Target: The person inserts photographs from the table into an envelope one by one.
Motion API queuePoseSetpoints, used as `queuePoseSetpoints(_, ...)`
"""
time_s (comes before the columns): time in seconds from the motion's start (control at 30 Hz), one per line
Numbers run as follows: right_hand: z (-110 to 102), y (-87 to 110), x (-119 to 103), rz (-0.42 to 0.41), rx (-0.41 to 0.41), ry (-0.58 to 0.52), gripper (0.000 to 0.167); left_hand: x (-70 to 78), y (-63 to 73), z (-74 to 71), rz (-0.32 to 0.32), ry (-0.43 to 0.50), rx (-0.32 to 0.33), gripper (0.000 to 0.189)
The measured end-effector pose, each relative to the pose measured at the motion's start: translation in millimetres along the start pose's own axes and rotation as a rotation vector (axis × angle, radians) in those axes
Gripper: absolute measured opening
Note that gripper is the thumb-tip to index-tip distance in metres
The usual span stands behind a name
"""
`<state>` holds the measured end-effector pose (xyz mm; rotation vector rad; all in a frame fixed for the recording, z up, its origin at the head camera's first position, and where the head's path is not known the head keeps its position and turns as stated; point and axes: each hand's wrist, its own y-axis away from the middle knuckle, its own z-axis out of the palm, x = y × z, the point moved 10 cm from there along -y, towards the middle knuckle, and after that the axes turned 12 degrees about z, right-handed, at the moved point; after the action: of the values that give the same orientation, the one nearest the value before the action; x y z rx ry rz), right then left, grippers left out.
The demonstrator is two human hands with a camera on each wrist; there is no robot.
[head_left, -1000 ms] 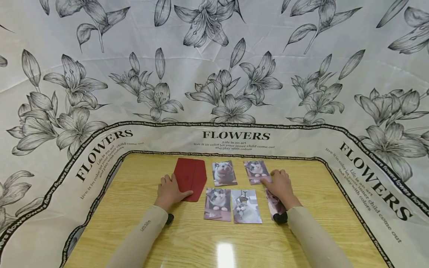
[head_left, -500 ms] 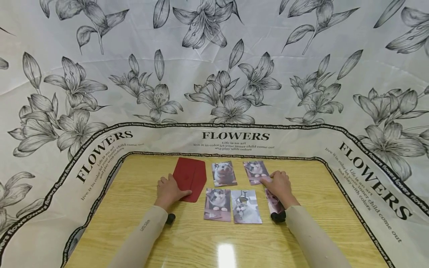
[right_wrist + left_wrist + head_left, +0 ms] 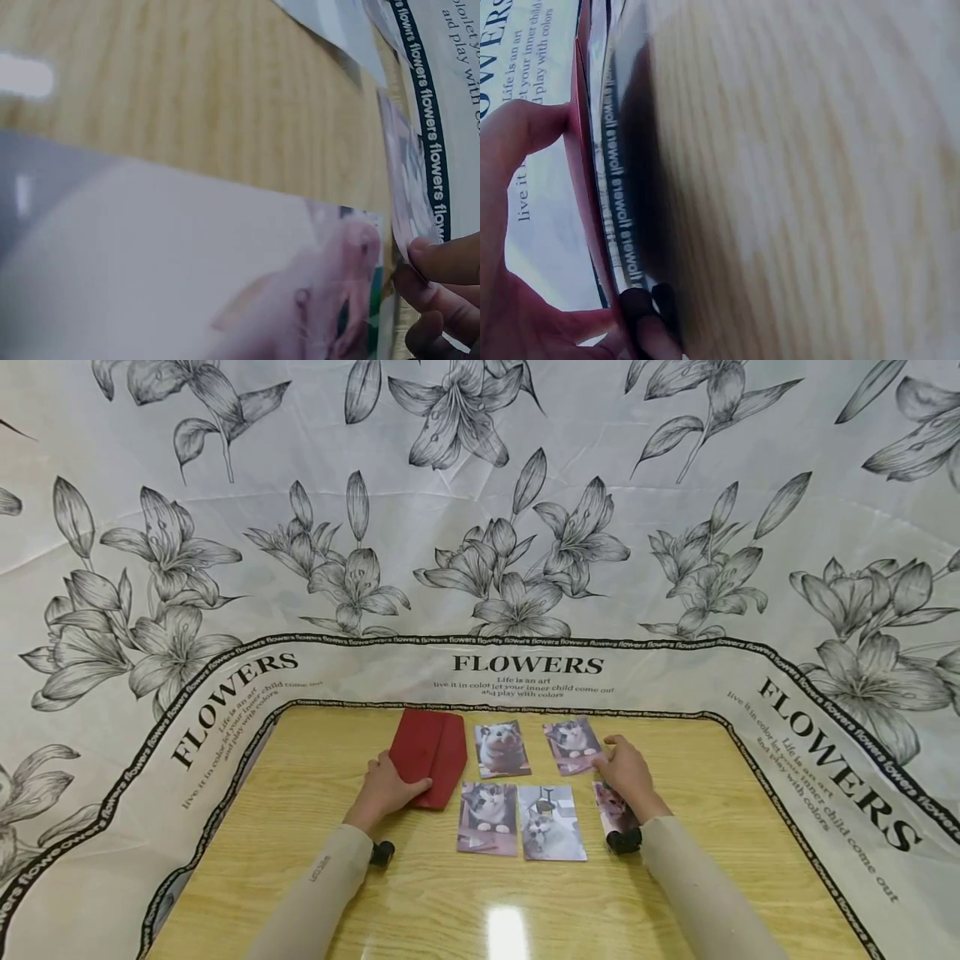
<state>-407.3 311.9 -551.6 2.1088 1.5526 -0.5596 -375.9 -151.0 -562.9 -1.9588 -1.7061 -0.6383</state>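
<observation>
A red envelope [image 3: 427, 756] is gripped by my left hand [image 3: 386, 789] at its near left side, the thumb lying across its face. In the left wrist view the envelope [image 3: 585, 180] stands edge-on between thumb and fingers, tilted up from the tabletop. My right hand [image 3: 628, 772] pinches the near right corner of a cat photo card [image 3: 572, 743] at the back right. The right wrist view shows thumb and forefinger on that card's edge [image 3: 405, 169]. Under my right wrist lies another photo card [image 3: 611, 810], partly hidden.
Between the hands lie a hamster-like animal card [image 3: 502, 747], a cat card [image 3: 487, 818] and a pale cat card [image 3: 551, 827]. The wooden table [image 3: 450, 902] is bordered by a flower-printed cloth [image 3: 525, 668] rising at the back and sides.
The envelope has tilted up and shifted slightly right and away in my left hand. My right hand has barely moved, staying at the corner of the same card.
</observation>
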Motion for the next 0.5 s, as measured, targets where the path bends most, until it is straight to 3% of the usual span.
queuePoseSetpoints(0.2, -3, -2.4, 2, 0.037, -0.063, -0.072, 0.044, -2.8, -2.5, 3.8, 0.03, 0.054, -0.002, 0.11)
queuePoseSetpoints(0.4, -6, 4.4, 10, 0.14, -0.081, -0.301, 0.038, -8.3, 0.4, 3.6, -0.005, 0.158, 0.023, 0.11)
queuePoseSetpoints(0.5, -7, 10.1, 7, 0.157, -0.082, -0.399, 0.036, -7.9, -0.2, 1.8, -0.015, 0.167, 0.046, 0.111)
